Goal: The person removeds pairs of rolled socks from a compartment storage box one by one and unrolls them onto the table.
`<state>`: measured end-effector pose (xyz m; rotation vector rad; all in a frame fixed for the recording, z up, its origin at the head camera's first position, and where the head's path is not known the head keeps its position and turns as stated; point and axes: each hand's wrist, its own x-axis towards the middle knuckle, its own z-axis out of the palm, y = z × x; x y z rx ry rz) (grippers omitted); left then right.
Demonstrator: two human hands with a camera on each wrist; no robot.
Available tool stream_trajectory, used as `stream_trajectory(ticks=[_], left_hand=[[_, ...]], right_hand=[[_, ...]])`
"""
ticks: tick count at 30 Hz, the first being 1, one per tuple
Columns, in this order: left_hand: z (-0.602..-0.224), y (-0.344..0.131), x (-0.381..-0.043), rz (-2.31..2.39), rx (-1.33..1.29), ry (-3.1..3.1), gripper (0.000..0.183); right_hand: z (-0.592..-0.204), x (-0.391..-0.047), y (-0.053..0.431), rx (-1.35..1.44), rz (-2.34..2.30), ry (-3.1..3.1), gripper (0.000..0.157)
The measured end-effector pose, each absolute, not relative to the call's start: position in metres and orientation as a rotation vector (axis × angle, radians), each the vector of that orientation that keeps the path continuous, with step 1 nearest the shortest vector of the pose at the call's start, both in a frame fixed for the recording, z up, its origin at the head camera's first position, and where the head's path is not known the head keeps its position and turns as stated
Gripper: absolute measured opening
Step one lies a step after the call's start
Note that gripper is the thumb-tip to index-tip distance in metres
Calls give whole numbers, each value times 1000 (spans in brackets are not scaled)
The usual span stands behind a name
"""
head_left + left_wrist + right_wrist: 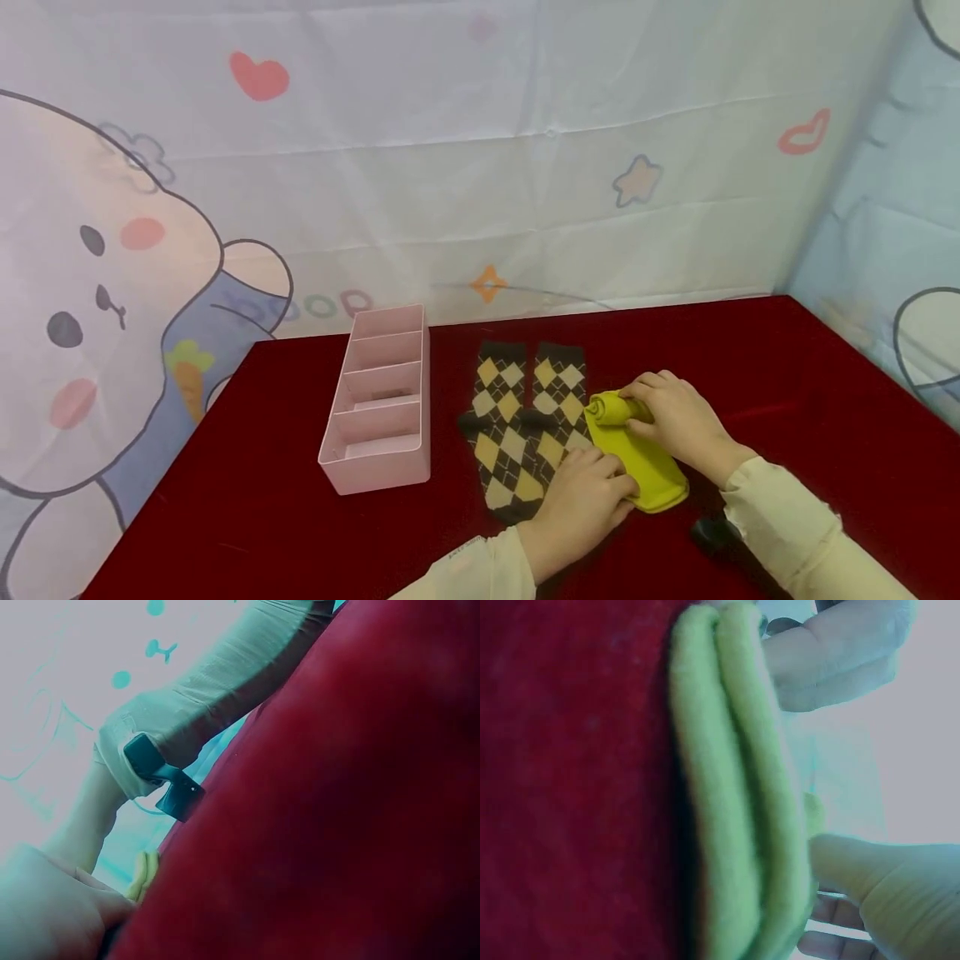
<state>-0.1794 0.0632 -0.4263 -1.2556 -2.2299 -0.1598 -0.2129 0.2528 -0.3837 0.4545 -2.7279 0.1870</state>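
Yellow socks (651,468), laid flat in stacked layers, are rolled up at their far end. My right hand (681,419) holds that roll, its fingers over the top and its thumb at the near side. At the near left edge of the yellow socks, my left hand (581,496) grips with curled fingers and thumb. In the right wrist view, two thick edges of the yellow socks (731,795) show close up, with left-hand fingers at their top end. Black, cream and yellow argyle socks (498,454) lie flat just left, partly behind my left hand.
A pink box (382,475) with several compartments stands left of the argyle socks. Dark red cloth (247,467) covers the table, and a printed curtain (450,167) hangs behind it. A black wrist camera (169,776) is strapped to the right sleeve.
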Motion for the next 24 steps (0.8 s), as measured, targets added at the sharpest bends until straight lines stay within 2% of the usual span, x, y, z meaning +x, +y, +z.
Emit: stream_trajectory(ticks=[10, 24], left_hand=[[-427, 65, -181, -135, -1218, -2151, 4], [-424, 60, -179, -217, -1229, -2130, 7]], right_hand=[[-382, -223, 248, 481, 41, -2700, 27], [-359, -235, 244, 428, -67, -2832, 22]])
